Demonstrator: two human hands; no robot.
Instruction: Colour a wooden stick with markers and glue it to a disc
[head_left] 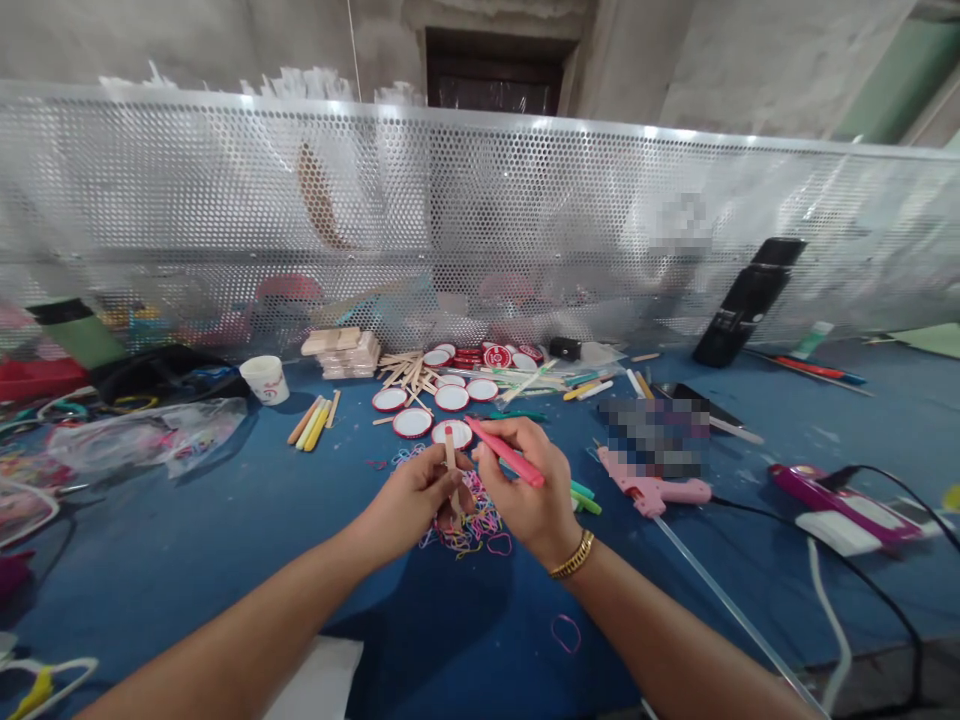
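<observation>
Both forearms are stretched out over the blue worktop (225,520). A plain wooden stick (451,470) is pinched upright in the left hand (416,500), while a pink stick (504,452) is gripped by the right hand (529,490), just above a heap of coloured rubber bands (472,525); a pink glue gun (652,490) is seen near right.

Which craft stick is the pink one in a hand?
The pink flat craft stick pinched in the right hand. The left hand holds a plain wooden stick, and the other coloured sticks lie on the table.
</observation>
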